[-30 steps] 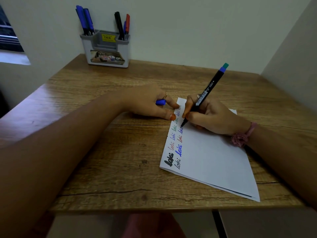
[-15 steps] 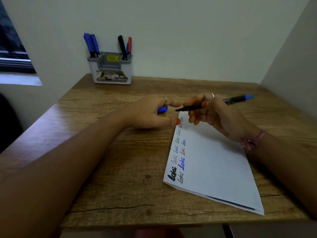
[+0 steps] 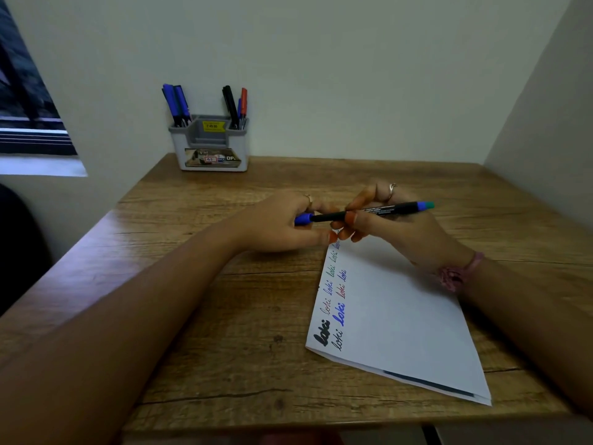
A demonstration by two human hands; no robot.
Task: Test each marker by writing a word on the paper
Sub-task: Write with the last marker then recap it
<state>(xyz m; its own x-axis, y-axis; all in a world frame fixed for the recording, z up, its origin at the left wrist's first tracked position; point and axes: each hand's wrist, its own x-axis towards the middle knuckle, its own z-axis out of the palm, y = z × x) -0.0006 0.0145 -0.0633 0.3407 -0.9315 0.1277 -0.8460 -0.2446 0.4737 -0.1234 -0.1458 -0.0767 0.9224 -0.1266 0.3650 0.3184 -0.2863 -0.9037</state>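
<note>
My right hand grips a black marker that lies level above the top of the paper, its blue and green end pointing right. My left hand holds the blue cap, and the marker's tip end sits inside that cap. The white paper lies on the wooden desk with the word "loki" written along its left edge several times in black, blue, red and green. My left thumb touches the paper's top corner.
A grey pen holder stands at the back of the desk against the wall, with blue markers on its left and black and red markers on its right. A wall rises on the right side. The desk's front edge is near me.
My right hand lifted the marker off the paper, turned it level and brought its tip into the blue cap held by my left hand.
</note>
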